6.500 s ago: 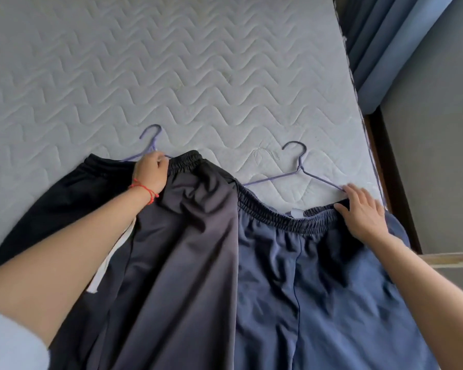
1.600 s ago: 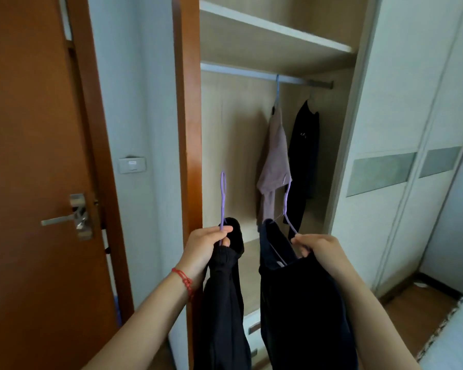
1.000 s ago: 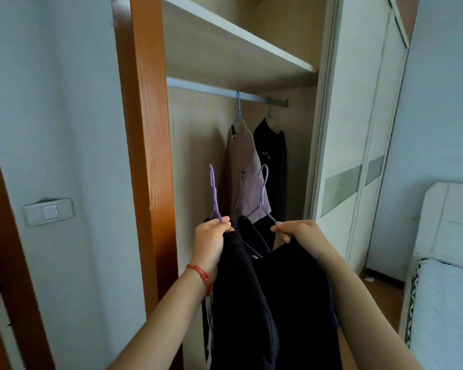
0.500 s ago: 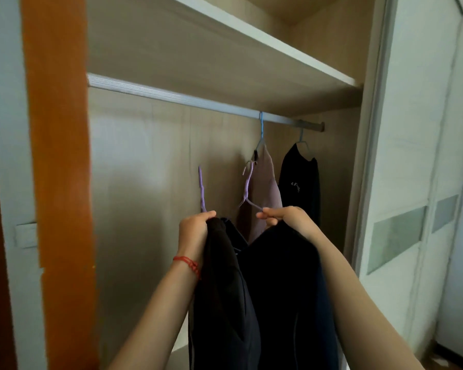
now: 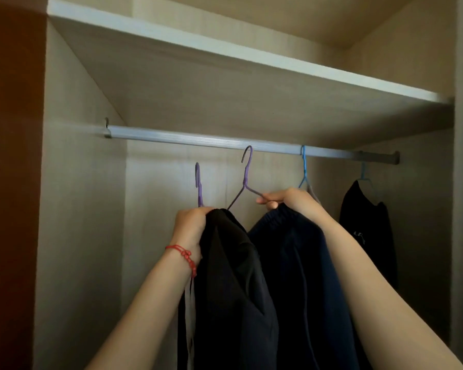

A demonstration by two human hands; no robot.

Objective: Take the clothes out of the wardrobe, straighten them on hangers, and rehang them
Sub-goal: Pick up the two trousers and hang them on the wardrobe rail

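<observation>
Both hands are closed on hangers raised inside the wardrobe. By the left hand (image 5: 191,225) the base of a purple hanger (image 5: 198,184) is gripped together with the waistband of black trousers (image 5: 233,295), which hang straight down below the grip; a red string bracelet (image 5: 183,256) is worn on that wrist. The hook of this hanger stands above the fist, short of the aluminium rail (image 5: 225,142), with a clear gap left between hook and rail. By the right hand (image 5: 292,201) the shoulder wire of a second purple hanger (image 5: 247,180) is pinched, and the elastic waistband of navy trousers (image 5: 300,276) is gathered under the fingers. Up and to the left of that grip, the hook is seen level with the rail's lower edge; whether it is over the rail cannot be told.

Just to the right of the right hand a blue hanger (image 5: 304,166) is hooked over the rail, its garment hidden behind the hand. Further right a black top (image 5: 369,231) is hung close to the rail's end bracket. To the left of the left grip a long stretch of bare rail is left, up to the side panel (image 5: 80,209). Close above the rail, the underside of the shelf (image 5: 225,84) limits headroom.
</observation>
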